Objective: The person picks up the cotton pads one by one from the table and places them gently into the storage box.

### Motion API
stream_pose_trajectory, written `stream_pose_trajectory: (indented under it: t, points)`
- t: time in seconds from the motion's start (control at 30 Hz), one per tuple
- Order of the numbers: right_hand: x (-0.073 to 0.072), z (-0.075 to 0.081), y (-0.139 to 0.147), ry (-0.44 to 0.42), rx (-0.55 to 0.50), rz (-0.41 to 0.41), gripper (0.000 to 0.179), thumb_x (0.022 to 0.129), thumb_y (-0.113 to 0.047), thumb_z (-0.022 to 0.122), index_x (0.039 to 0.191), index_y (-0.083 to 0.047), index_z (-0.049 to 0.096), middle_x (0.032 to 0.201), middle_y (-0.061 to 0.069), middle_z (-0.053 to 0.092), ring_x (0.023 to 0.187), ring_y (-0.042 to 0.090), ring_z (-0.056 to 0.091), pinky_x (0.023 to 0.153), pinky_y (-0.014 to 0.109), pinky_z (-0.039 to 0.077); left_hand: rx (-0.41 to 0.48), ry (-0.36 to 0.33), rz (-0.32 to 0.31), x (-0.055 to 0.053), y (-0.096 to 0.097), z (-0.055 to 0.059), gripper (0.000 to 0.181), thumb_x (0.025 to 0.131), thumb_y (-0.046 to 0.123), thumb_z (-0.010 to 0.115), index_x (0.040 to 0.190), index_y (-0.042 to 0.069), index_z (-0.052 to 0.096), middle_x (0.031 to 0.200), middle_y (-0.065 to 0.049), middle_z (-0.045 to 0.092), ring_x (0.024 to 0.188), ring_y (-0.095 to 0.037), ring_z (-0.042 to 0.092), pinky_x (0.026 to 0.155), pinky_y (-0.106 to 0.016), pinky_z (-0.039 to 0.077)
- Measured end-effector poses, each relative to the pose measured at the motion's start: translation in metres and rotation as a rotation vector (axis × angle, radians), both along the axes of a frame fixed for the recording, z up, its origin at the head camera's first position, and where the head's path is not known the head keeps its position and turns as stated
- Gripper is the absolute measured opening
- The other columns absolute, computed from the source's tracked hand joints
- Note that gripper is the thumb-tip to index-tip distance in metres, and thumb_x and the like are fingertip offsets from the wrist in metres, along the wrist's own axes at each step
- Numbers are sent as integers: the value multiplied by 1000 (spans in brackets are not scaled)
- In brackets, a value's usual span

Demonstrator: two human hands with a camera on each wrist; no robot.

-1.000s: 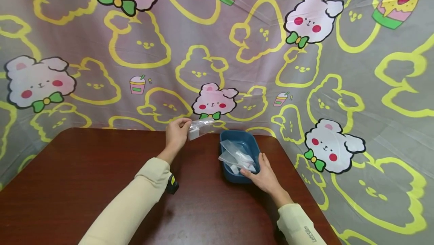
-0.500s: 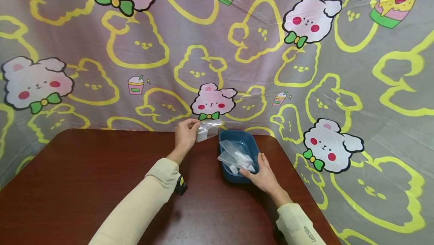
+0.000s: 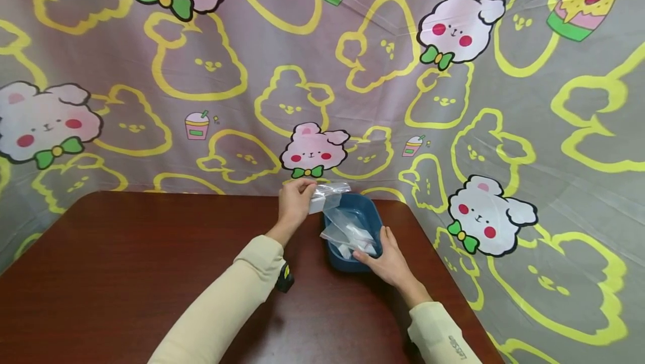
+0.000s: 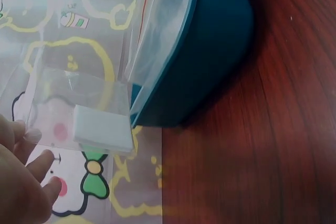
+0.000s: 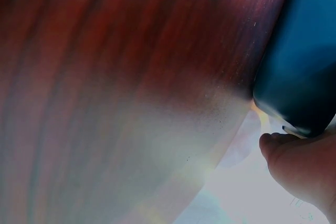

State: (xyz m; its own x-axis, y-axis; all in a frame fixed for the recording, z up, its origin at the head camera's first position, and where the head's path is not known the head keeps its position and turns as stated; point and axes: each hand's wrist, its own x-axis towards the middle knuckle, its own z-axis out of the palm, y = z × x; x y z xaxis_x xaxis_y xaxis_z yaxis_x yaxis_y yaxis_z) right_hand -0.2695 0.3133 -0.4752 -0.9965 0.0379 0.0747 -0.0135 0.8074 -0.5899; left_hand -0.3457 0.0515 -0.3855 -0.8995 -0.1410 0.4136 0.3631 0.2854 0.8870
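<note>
My left hand (image 3: 294,203) pinches the edge of a clear zip bag (image 3: 332,189) between thumb and fingers. Inside that bag lies a flat white block (image 4: 102,128), seen sharply in the left wrist view. The bag is held up at the far left rim of a blue plastic bin (image 3: 347,265), partly overlapping it in the head view. My right hand (image 3: 389,260) grips the bin's near right corner, thumb over the rim and fingers along the right side. Several clear zip bags (image 3: 335,233) with white pieces in them lie in the bin, some leaning over its left rim.
The bin stands on a dark red-brown wooden table (image 3: 166,263), near its back right corner. A patterned curtain (image 3: 242,106) rises right behind the table and along its right side.
My left hand has moved right with the zip bag, from left of the bin to its far left rim. The right hand and the bin stay put.
</note>
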Motion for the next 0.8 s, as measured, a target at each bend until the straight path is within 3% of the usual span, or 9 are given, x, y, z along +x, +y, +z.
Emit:
stream_pose_trajectory:
  t: [0.23,0.43,0.8]
  points:
    - [0,-1,0,2,-2,-2,125,78,-71,71,159,3,11,165,25,7,149,47,15,114,64,24,35,-11,-65,3,13,1,12,96,11,70,101,3,78,97,-7,76,87,-19,68,72,-33,55]
    - [-2,-1,0,-4,1,-5,124,78,-70,71,160,1,10,166,23,7,149,44,16,115,62,23,18,-6,-66,4,19,0,12,96,12,70,102,7,79,98,-6,77,89,-18,70,79,-34,54]
    - [-1,0,-2,-15,-3,-10,125,78,-70,72,159,2,10,165,23,6,149,45,15,115,62,24,-11,14,-103,9,26,-5,15,96,13,71,104,4,78,101,-6,76,91,-18,70,80,-37,57]
